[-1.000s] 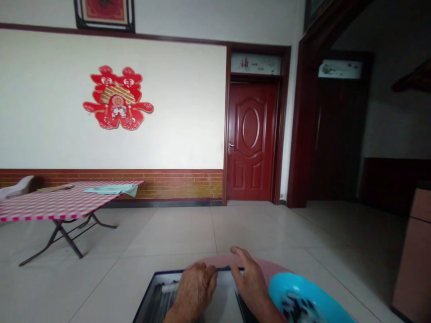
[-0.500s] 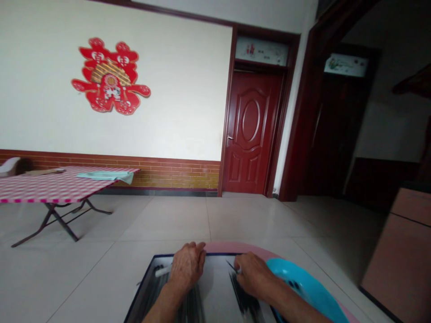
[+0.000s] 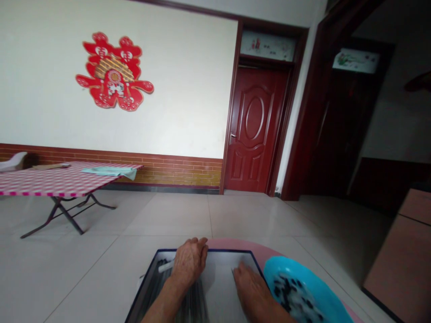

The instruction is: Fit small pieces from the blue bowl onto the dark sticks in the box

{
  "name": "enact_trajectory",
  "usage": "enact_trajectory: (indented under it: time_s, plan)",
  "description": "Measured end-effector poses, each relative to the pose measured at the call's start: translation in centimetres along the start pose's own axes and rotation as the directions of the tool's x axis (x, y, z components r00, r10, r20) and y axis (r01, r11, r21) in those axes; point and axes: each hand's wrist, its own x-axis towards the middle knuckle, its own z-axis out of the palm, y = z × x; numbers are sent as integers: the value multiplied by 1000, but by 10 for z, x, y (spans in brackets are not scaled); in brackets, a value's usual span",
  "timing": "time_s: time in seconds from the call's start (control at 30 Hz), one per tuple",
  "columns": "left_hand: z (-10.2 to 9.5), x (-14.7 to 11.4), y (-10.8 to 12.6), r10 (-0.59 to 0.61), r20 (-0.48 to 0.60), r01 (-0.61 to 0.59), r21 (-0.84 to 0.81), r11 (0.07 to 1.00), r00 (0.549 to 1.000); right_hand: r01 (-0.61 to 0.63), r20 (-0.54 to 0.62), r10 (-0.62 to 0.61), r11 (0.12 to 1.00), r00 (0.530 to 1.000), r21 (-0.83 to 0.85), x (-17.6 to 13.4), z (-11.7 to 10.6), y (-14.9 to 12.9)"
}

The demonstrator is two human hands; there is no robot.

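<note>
My left hand (image 3: 190,259) is closed over the far part of a white, blue-rimmed tray (image 3: 220,269), and what its fingers hold is hidden. A white stick-like piece (image 3: 165,266) pokes out to the left of that hand; whether it is gripped I cannot tell. Many thin dark rods (image 3: 193,303) lie lengthwise in the tray's left part, partly under my left forearm. My right hand (image 3: 249,285), blurred, is low over the tray's right part with its fingers pinched together. A thin dark rod tip (image 3: 233,272) shows at its fingertips.
Right of the tray sits a blue basin (image 3: 272,264) with small black and whitish pieces (image 3: 296,298). Both rest on a pink round surface (image 3: 232,243). A checked folding table (image 3: 63,179) with a pale green cloth (image 3: 112,171) stands left; a brown cabinet (image 3: 400,255) stands right.
My right hand has drawn nearer and now covers the dark rods that lay at the tray's right. My left hand has barely moved. The view has shifted slightly, showing more of the basin's contents.
</note>
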Motion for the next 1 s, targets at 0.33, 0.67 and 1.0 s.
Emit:
enact_trajectory:
  time_s: [0.33, 0.67, 1.0]
  plan:
    - [25, -3, -4, 185, -244, -214, -102, 971, 952, 97, 1, -97, 995, 995, -9, 25, 11, -16]
    - [1, 3, -8, -84, -414, -83, -369, 926, 906, -138, 34, 280, 360, 959, 923, 78, -8, -86]
    - [-1, 12, -20, -560, -266, 145, -799, 583, 784, -202, 176, 107, 664, 979, 720, 58, 12, -78]
